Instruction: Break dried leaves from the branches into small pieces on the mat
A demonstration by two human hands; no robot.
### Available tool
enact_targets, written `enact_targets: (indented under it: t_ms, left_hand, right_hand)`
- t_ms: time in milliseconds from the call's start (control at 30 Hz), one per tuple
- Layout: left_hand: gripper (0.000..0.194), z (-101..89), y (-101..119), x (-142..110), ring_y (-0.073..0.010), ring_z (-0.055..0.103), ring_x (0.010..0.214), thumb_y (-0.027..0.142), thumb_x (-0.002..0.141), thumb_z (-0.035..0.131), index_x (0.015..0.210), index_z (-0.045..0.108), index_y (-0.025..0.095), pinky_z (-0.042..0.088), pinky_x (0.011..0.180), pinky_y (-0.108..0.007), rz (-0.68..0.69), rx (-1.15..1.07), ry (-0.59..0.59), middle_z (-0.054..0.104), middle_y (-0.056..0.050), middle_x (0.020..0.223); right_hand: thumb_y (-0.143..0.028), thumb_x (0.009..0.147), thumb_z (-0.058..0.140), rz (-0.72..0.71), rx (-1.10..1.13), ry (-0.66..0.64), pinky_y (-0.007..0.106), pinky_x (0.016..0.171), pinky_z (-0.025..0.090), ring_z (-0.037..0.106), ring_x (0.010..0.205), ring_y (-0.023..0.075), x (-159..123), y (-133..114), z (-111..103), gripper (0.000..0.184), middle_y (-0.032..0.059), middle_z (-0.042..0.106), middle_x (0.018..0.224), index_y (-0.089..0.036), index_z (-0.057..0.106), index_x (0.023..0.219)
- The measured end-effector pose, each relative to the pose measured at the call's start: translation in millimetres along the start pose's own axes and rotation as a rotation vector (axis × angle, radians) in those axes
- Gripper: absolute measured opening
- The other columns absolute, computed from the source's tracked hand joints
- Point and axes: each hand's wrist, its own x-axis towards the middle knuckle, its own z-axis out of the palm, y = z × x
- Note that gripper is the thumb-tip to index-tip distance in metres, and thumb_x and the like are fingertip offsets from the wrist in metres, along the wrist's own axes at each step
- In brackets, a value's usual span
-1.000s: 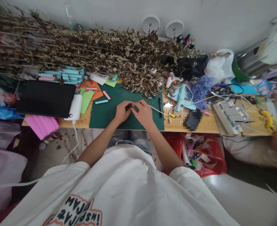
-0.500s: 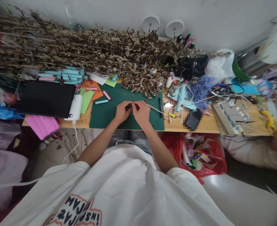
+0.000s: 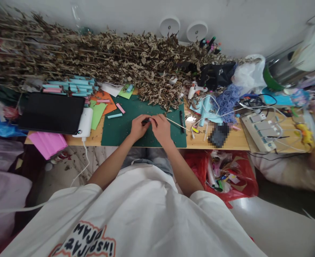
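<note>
Over the green cutting mat (image 3: 117, 132), my left hand (image 3: 139, 127) and my right hand (image 3: 160, 127) meet with fingers bent and fingertips together. Between them sits something small and dark that I cannot make out. A thin pale stick (image 3: 176, 124) runs out from behind my right hand toward the mat's right edge; whether that hand touches it is hidden. Left of my hands lie a light blue paper roll (image 3: 115, 116) and a pink paper roll (image 3: 120, 108). A black pen (image 3: 182, 121) rests on the right side of the mat.
Dried leafy stems (image 3: 106, 53) cover the table's back. At left are a black tablet (image 3: 52, 112), a white power bank (image 3: 84, 123) and stacked blue rolls (image 3: 79, 85). A glue gun (image 3: 196, 90), blue yarn (image 3: 228, 101) and a power strip (image 3: 263, 132) lie right.
My fingertips have shifted slightly, and a dark bit now shows more between them. The view has moved a little; the things on the table stay in place.
</note>
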Motion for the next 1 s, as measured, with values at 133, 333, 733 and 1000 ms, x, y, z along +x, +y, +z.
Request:
enact_targets:
  t_ms: [133, 333, 733, 1000]
  left_hand:
    - [0.022, 0.4, -1.4, -0.1, -0.0156, 0.066, 0.083, 0.01, 0.08, 0.062, 0.098, 0.071, 0.018, 0.054, 0.072, -0.025, 0.016, 0.032, 0.003, 0.072, -0.005, 0.093]
    - [0.024, 0.4, -2.5, -0.2, -0.0158, 0.066, 0.082, 0.007, 0.078, 0.061, 0.097, 0.071, 0.017, 0.053, 0.074, -0.026, 0.022, 0.017, 0.022, 0.072, -0.005, 0.092]
    - [0.016, 0.4, -0.3, 0.5, -0.0152, 0.066, 0.081, 0.015, 0.081, 0.065, 0.095, 0.071, 0.019, 0.054, 0.071, -0.026, -0.034, -0.024, 0.008, 0.072, -0.005, 0.092]
    - [0.015, 0.4, 1.3, 0.3, -0.0159, 0.067, 0.081, 0.016, 0.081, 0.065, 0.095, 0.07, 0.018, 0.055, 0.071, -0.027, -0.053, -0.001, 0.016, 0.072, -0.005, 0.092]
  right_hand:
    - [-0.034, 0.1, 0.044, -0.03, -0.072, 0.0, 0.031, 0.082, 0.049, 0.062, 0.089, 0.0191, -2.0, 2.2, 3.2, 0.028, 0.0082, 0.067, 0.093, -0.02, 0.069, 0.099]
    - [-0.034, 0.1, 0.043, -0.062, -0.179, -0.01, 0.03, 0.076, 0.048, 0.063, 0.086, 0.0192, -4.4, 7.2, 11.7, 0.03, 0.008, 0.07, 0.089, -0.02, 0.07, 0.1]
    - [-0.039, 0.096, 0.052, 0.048, 0.115, 0.177, 0.036, 0.088, 0.054, 0.066, 0.092, 0.0192, -14.8, 21.0, 23.9, 0.026, 0.0068, 0.071, 0.098, -0.021, 0.062, 0.112]
    - [-0.031, 0.098, 0.046, -0.023, 0.116, 0.087, 0.035, 0.094, 0.051, 0.062, 0.099, 0.0187, -11.8, 17.5, 14.4, 0.025, 0.0084, 0.071, 0.1, -0.022, 0.07, 0.098]
